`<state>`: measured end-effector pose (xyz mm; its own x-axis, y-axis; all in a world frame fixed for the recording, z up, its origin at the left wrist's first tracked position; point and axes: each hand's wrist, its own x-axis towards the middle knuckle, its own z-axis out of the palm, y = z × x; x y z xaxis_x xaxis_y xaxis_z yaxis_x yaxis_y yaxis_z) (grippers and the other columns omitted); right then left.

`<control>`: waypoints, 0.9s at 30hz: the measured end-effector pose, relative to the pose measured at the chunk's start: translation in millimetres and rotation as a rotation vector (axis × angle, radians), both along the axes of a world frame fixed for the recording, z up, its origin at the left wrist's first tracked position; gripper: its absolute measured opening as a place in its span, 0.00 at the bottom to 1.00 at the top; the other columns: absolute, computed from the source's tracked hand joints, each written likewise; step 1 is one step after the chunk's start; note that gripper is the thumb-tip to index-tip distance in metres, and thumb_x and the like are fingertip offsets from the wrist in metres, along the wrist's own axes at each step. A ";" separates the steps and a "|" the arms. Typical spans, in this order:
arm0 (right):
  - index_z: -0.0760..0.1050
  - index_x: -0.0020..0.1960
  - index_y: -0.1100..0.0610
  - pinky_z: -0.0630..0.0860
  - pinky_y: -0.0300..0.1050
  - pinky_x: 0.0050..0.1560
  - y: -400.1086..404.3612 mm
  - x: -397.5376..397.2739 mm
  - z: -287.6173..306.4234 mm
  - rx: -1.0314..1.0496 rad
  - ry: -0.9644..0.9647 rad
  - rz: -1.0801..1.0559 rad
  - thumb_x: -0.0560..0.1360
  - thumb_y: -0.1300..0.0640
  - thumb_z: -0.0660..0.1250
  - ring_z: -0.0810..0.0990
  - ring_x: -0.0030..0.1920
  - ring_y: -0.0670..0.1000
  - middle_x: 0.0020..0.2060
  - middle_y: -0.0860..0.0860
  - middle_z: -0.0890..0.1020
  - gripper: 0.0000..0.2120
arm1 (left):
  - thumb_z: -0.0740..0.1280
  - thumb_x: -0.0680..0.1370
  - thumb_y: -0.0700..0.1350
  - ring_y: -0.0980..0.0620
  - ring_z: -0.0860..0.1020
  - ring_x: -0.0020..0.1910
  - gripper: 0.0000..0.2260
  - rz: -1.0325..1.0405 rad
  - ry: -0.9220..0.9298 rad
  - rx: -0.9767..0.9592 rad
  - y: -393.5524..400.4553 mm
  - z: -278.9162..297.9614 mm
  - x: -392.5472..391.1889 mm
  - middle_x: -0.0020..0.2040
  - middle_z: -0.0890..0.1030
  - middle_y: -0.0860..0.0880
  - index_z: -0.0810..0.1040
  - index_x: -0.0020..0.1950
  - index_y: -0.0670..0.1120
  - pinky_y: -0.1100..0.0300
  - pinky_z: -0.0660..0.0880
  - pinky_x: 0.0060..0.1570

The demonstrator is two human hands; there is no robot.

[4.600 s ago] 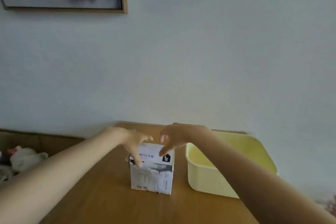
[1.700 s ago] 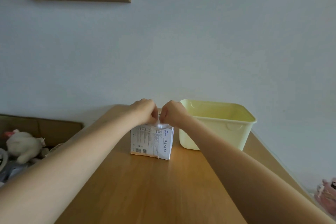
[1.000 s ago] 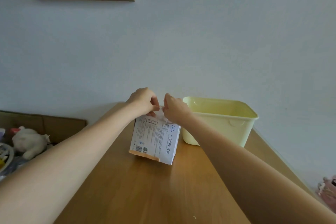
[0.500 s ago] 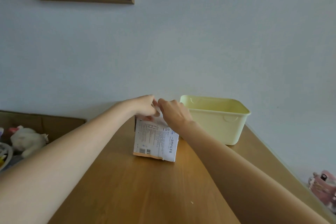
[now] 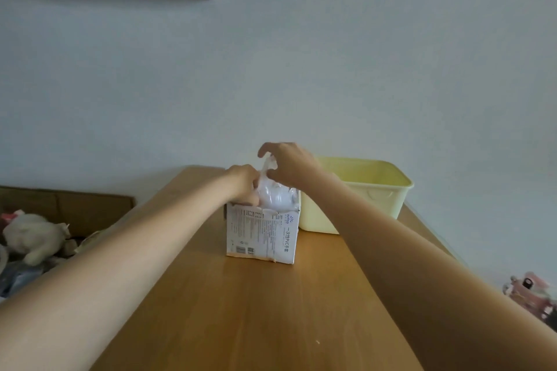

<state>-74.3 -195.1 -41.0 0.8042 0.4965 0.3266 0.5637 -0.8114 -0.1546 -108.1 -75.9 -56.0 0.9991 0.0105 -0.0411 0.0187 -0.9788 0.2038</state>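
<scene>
We are pinching a clear glove [image 5: 272,191] with our right hand [image 5: 291,164], our left hand [image 5: 244,184] gripping the top of the box [image 5: 261,232].

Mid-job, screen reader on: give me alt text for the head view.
The right hand pinches clear plastic sticking up from the open top of a white glove box, which the left hand grips. The box stands on a wooden table, a pale yellow tub beside it.
</scene>
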 end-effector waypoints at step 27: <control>0.68 0.33 0.58 0.66 0.38 0.28 -17.4 28.2 38.8 1.029 0.107 -0.166 0.74 0.59 0.67 0.72 0.27 0.47 0.30 0.55 0.79 0.12 | 0.65 0.77 0.47 0.46 0.82 0.50 0.14 0.054 0.211 -0.161 -4.3 13.4 9.3 0.51 0.82 0.44 0.73 0.57 0.39 0.58 0.78 0.46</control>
